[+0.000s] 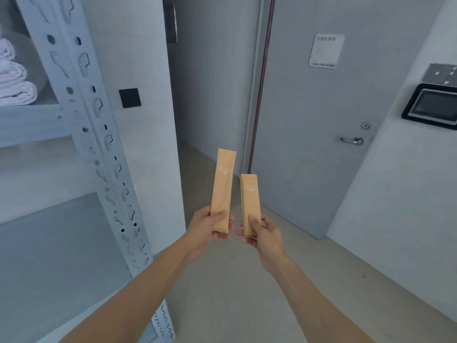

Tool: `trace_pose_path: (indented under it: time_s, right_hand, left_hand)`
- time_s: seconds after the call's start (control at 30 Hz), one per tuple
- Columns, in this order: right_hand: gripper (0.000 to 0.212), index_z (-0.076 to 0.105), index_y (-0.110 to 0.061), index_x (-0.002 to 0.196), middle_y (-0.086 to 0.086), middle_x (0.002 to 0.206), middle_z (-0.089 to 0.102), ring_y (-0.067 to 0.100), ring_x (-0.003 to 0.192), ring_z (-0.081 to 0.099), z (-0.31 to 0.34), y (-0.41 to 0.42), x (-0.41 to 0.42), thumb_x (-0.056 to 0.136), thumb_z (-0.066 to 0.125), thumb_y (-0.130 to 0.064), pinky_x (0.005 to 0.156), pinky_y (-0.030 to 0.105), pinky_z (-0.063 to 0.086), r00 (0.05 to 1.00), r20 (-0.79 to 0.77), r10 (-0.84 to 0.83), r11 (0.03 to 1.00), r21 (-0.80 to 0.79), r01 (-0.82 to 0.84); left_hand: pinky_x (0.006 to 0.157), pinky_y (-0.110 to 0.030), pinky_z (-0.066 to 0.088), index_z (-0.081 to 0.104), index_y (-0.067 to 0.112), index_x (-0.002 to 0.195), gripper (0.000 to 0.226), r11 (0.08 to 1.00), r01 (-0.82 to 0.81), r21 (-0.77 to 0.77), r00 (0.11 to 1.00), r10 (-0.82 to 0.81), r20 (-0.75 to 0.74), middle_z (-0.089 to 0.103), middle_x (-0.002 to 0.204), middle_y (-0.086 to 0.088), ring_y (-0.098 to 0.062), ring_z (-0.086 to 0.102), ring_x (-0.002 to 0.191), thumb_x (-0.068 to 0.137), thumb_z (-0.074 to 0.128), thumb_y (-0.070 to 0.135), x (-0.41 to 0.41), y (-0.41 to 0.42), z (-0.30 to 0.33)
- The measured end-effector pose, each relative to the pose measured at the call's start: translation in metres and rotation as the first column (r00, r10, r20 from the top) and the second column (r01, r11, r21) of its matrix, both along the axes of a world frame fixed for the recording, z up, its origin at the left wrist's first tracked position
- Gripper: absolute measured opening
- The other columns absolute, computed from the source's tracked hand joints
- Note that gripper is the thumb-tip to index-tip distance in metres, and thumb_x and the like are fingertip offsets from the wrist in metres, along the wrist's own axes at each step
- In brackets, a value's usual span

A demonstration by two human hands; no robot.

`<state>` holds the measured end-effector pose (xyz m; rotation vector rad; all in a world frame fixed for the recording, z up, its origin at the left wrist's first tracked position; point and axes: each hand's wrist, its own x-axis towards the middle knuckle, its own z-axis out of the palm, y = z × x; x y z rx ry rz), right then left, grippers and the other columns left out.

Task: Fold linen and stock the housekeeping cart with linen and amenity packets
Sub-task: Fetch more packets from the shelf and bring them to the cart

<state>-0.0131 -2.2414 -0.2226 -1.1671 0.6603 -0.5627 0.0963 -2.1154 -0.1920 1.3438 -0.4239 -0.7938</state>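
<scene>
While both arms reach forward, the left hand (pixel 212 225) grips a tall packet (pixel 222 189) upright; just beside it, the right hand (pixel 262 231) grips a shorter packet (pixel 250 199).

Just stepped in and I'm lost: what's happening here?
A person stands in a linen room holding a tan amenity packet upright in each hand. The left hand grips the longer packet by its lower end; the right hand holds the shorter packet beside it. Folded white towels sit on the metal shelf at left. No cart is in view.
</scene>
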Motion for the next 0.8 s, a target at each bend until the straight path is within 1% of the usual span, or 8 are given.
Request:
trace_pose_path:
  time_s: [0.17,0.27,0.37,0.5,0.63,0.8]
  right_hand:
    - [0.024,0.055,0.001,0.116,0.023,0.102,0.071,0.034,0.081,0.073,-0.002,-0.079,0.060,0.099,0.058,-0.015,0.065,0.034,0.059,0.998,0.062,0.006,1.000,0.013,-0.007]
    - [0.025,0.054,0.004,0.116,0.025,0.104,0.069,0.036,0.083,0.072,0.005,-0.131,0.103,0.098,0.059,-0.013,0.069,0.037,0.060,0.997,0.075,-0.011,0.999,0.041,0.008]
    - [0.021,0.055,0.003,0.112,0.022,0.100,0.069,0.035,0.082,0.071,0.016,-0.180,0.144,0.097,0.060,-0.011,0.069,0.036,0.061,0.992,0.114,-0.045,0.997,0.067,0.037]
    - [0.016,0.055,0.001,0.109,0.021,0.101,0.069,0.034,0.082,0.072,0.023,-0.241,0.193,0.097,0.059,-0.010,0.067,0.033,0.060,0.987,0.146,-0.074,0.994,0.095,0.060]
    - [0.016,0.056,0.001,0.109,0.020,0.101,0.068,0.034,0.085,0.071,0.010,-0.304,0.241,0.098,0.059,-0.010,0.068,0.033,0.060,0.983,0.161,-0.092,0.988,0.138,0.070]
    - [0.018,0.056,0.002,0.113,0.022,0.103,0.068,0.034,0.084,0.070,-0.016,-0.397,0.319,0.098,0.058,-0.009,0.067,0.033,0.061,0.984,0.169,-0.054,0.985,0.172,0.024]
  left_hand:
    - [0.060,-0.035,0.057,0.062,0.001,0.112,0.017,0.999,0.053,-0.008,0.999,-0.053,-0.008,0.071,0.106,-0.022,-0.027,0.068,0.082,0.097,0.059,0.009,0.065,-0.088,-0.013]
    - [0.060,-0.034,0.056,0.061,-0.005,0.114,0.022,0.999,0.044,-0.019,0.997,-0.046,-0.066,0.069,0.104,-0.022,-0.027,0.066,0.083,0.096,0.059,0.008,0.111,-0.141,-0.009]
    - [0.058,-0.034,0.056,0.058,-0.007,0.119,0.026,0.998,-0.004,-0.056,0.994,-0.002,-0.111,0.067,0.102,-0.019,-0.025,0.066,0.082,0.096,0.058,0.005,0.157,-0.187,0.002]
    - [0.058,-0.034,0.054,0.057,-0.007,0.122,0.029,0.999,-0.030,-0.045,0.991,0.024,-0.132,0.063,0.101,-0.017,-0.025,0.064,0.084,0.095,0.057,0.003,0.212,-0.244,0.009]
    - [0.056,-0.033,0.055,0.059,-0.005,0.119,0.026,0.999,-0.039,-0.012,0.992,0.037,-0.123,0.064,0.101,-0.016,-0.024,0.066,0.082,0.094,0.056,0.002,0.261,-0.303,0.003]
    - [0.055,-0.032,0.055,0.059,-0.007,0.118,0.026,0.996,-0.086,0.033,0.990,0.089,-0.112,0.065,0.098,-0.015,-0.022,0.067,0.078,0.094,0.056,0.001,0.331,-0.389,-0.012]
